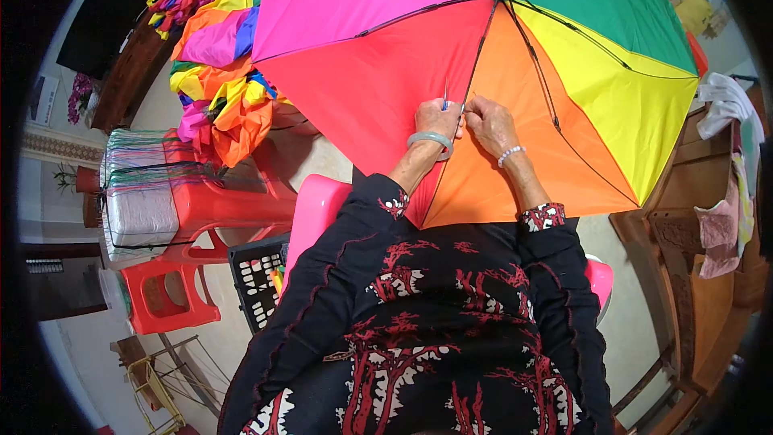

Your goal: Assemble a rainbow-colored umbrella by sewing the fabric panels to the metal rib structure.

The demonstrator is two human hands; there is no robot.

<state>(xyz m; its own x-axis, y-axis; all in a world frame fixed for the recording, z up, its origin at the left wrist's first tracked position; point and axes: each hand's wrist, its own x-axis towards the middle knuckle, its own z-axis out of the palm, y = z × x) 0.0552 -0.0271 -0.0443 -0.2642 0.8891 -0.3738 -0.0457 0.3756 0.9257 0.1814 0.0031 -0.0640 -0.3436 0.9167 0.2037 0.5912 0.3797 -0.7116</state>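
Note:
An opened umbrella (378,72) with rainbow-coloured panels spreads before me, its inside with dark ribs facing up. Over the seam between the red and orange panels, my left hand (437,121) is closed beside a rib (481,48). A small, thin pointed tool (445,101) with a blue part sticks up from its fingers; its kind is not clear. Close by on the right, over the orange panel, my right hand (491,125) has its fingers pinched together near the same rib. Whatever lies in that pinch is too small to make out.
Folded multicoloured umbrella cloth (233,105) is heaped at the left. Below it, a red plastic stool (213,201) bears a white bundle (141,205) draped with threads. A black basket (258,282) stands by my pink chair (318,201). Wooden furniture (708,306) with cloths lies right.

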